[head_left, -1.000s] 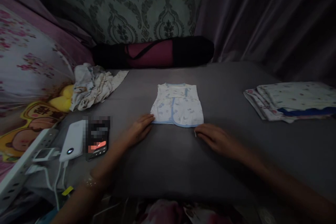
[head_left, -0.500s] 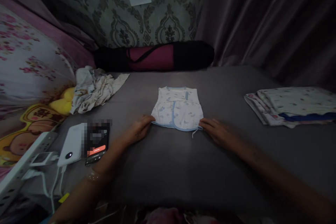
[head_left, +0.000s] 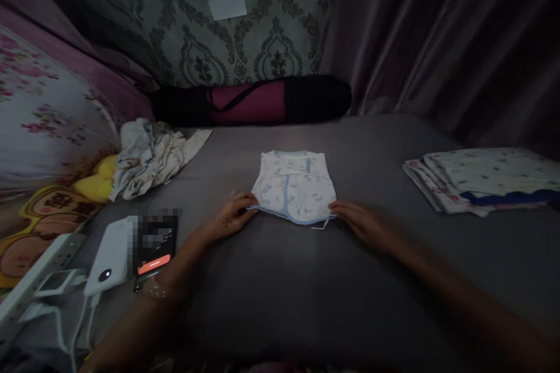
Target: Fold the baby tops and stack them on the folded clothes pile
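Observation:
A small white baby top (head_left: pixel 301 186) with a faint print and light blue trim lies spread on the grey sheet, neckline away from me. My left hand (head_left: pixel 234 214) pinches its lower left corner between thumb and fingers. At the lower right corner, my right hand (head_left: pixel 359 217) grips the hem with its fingers pressed together; the thumb is hard to see. A thin white tie (head_left: pixel 321 225) hangs out from the hem close to my right fingers.
Folded printed cloths (head_left: pixel 485 178) are stacked at right. Crumpled cloth (head_left: pixel 151 157) lies at left above a white power bank (head_left: pixel 109 256), a phone (head_left: pixel 155 250) and a power strip (head_left: pixel 41 274) with cables. A black and magenta long bag (head_left: pixel 249 102) lies along the wall.
Both hands keep hold of the hem corners. The left corner is lifted and drawn slightly outward, and the tie has shifted. The whole view has tilted a little.

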`<state>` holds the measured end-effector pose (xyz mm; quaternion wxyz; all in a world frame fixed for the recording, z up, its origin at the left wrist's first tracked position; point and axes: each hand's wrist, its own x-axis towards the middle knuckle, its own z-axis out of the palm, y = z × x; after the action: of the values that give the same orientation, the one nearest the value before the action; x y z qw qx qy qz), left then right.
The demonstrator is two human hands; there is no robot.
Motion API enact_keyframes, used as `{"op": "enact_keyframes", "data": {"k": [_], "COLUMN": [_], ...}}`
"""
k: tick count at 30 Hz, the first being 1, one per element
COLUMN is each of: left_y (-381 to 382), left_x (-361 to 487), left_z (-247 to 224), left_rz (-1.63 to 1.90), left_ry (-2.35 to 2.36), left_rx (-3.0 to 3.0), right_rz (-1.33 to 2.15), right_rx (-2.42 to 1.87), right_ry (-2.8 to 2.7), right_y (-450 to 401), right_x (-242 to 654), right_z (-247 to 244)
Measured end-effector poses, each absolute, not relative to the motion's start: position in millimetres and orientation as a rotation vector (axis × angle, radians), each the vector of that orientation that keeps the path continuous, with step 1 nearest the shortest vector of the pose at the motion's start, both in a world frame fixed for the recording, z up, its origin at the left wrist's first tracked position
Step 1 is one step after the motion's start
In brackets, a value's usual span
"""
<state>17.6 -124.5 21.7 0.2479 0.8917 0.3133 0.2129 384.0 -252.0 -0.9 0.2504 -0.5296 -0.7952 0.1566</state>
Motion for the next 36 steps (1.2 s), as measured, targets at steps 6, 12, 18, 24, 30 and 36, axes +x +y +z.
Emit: {"op": "enact_keyframes", "data": {"k": [6,12,18,24,30,36], "left_y": [-120,-108,-95,-74,-46,-17], "left_x": [26,38,61,88,113,123], "left_z": [29,26,11,3,-1,-8], "left_rz": [0.690,0.786,1.059,1.369,1.456,1.304], "left_ry": [0.860,1.018,1.041,1.072,1.128,1.352], "left_rx": [2.142,1.909,1.837,1.812,1.775,1.826], "right_rz": [0.609,0.476,0.248,0.085,0.182,0.299], "right_rx": [-1.563,-1.479,-1.434,-1.373,-1.497,-1.768], "right_ry": [-1.895,-1.881,-1.749,-1.591,-1.489,-1.495], "right_y": [-244,-226,-197,-160,-128,-92], "right_x": [375,370,369,369,368,377], "right_z": [11,22,26,15,3,-4]}}
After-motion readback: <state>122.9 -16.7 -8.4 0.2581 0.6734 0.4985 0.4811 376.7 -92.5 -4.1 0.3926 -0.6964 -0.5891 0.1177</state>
